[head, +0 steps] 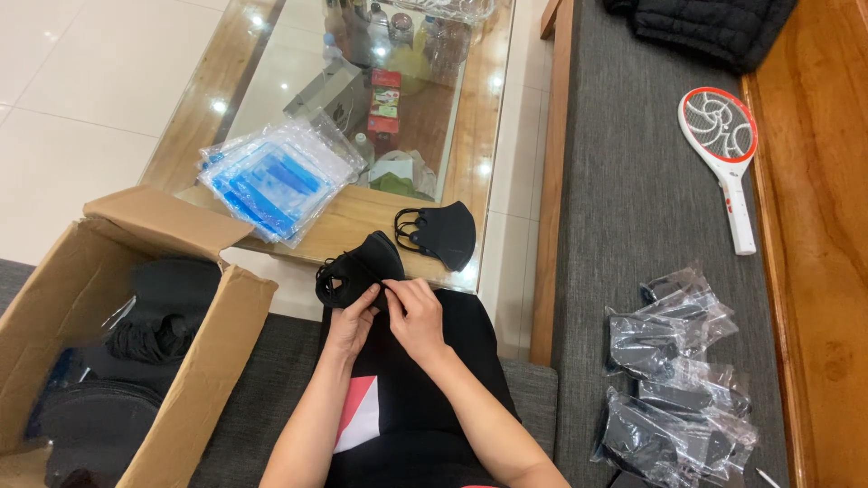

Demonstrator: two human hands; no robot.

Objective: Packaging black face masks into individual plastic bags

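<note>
— Hands first: where do we have them?

— Hands meet over our lap. Our left hand (351, 318) grips the small stack of black fabric face masks (360, 267), and our right hand (416, 312) pinches the near edge of that same stack, fingers (394, 291) of both hands closed on the cloth and touching one another.

— And where does that stack sit?

— It is held just above our black garment, at the near edge of the glass-topped wooden desk (470, 136), not resting flat on it as far as we can tell.

— What lies about it?

— A single black face mask (440, 233) lies on the desk's wooden rim, just to the right of and slightly beyond the stack. Farther left on the desk we see a pile of clear plastic bags with blue printing (276, 176). To our left stands an open brown cardboard box (136, 307) with more dark masks inside. On the right, a grey cushioned bench (633, 199) carries a heap of clear packets holding black masks (678, 380) near us, and a white and orange racket-shaped insect swatter (723, 154) farther off.
</note>
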